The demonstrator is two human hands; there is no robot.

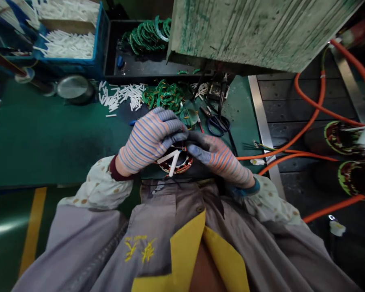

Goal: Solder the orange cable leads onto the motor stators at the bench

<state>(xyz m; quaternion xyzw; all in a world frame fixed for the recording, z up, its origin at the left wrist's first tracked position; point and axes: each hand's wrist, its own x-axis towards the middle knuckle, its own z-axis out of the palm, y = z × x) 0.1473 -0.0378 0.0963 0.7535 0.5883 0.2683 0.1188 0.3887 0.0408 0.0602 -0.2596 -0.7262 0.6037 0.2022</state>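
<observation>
Both my hands wear striped knit gloves and meet over a round wound stator (pixel 178 162) with copper coils at the near edge of the green bench. My left hand (pixel 149 140) curls over the top of the stator, fingers closed on its wires. My right hand (pixel 214 156) pinches at the same spot from the right. Two white sleeve tubes (pixel 172 159) stick out from the stator under my left palm.
Loose white tubes (pixel 121 97) and green ring parts (pixel 164 96) lie on the green bench (pixel 48 138) beyond my hands. Scissors (pixel 215 121) lie to the right. Blue bins of white tubes (pixel 68 44) stand back left. Orange cables (pixel 310 117) and more stators (pixel 340 138) sit right.
</observation>
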